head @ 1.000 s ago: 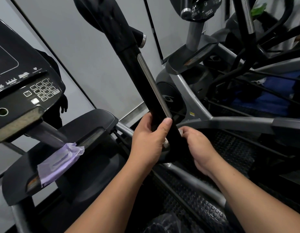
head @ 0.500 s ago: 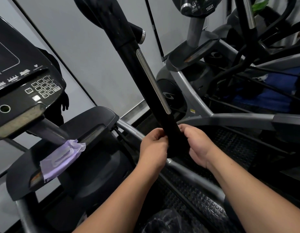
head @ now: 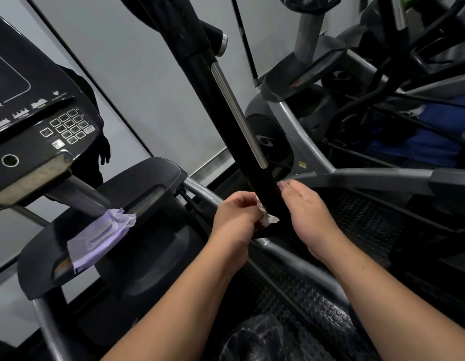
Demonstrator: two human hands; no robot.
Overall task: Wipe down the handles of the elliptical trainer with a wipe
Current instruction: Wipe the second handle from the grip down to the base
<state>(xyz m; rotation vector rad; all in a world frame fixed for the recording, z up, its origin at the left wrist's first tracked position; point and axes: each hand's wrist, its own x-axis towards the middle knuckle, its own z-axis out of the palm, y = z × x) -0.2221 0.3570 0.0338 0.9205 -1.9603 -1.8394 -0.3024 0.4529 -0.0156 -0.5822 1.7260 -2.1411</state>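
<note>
While the left hand (head: 238, 217) pinches a crumpled white wipe (head: 266, 217) against the bottom end of the black handle (head: 226, 113), its grip closed on the wipe, the right hand (head: 308, 217) rests loosely open against the handle's other side. At nine o'clock from the hands, a purple wipe packet (head: 99, 237) lies on the machine's black tray (head: 148, 178), below the console (head: 38, 121).

You see only a crumpled scrap of the wipe (head: 267, 218) between your left hand (head: 236, 220) and the black handle (head: 234, 126); the rest is hidden in that fist. The handle's top runs off the upper edge of the frame. Your right hand's (head: 308, 217) fingertips vanish behind the handle. At left, the console (head: 36, 113) is cut off, its printed labels too small to read.
</note>
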